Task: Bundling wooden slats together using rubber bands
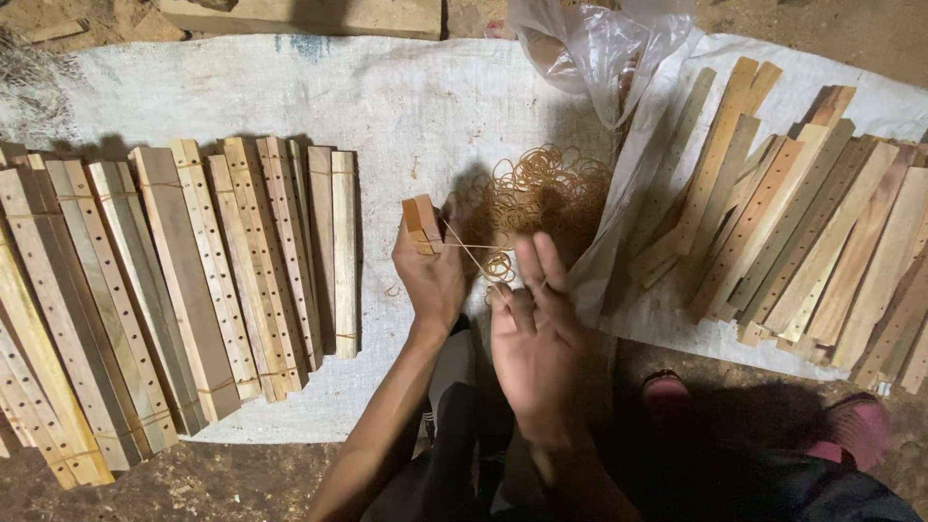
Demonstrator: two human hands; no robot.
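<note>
So the left hand (430,275) is clenched around a small bundle of wooden strips (421,224), holding them end-up so you only see the cut ends poking out above the fingers. A rubber band (468,253) is hooked on that bundle and stretched tight across to the right hand (535,333). The right hand is mostly spread, palm toward the camera, fingers released and fanned out, with the band caught on one of them near the fingertips. Can't really tell which finger it's looped over.

Just behind both hands sits a loose pile of rubber bands (546,193), tan coloured, lying on the white woven sheet (406,106) that's spread over the dirt floor. A crumpled clear plastic bag (594,48) is just past that pile, near the top of the view.

Off to the left there's a neat row of already banded bundles (193,280), long strips with lines of drilled holes, lying side by side on the sheet. Over on the right is a heap of loose wooden strips (802,222), unbundled and stacked at an angle, overlapping each other on the sheet.

At the far edge, beyond the sheet, a thick wooden plank (309,17) lies on the ground. The person's knees and dark clothing fill the bottom of the view.
</note>
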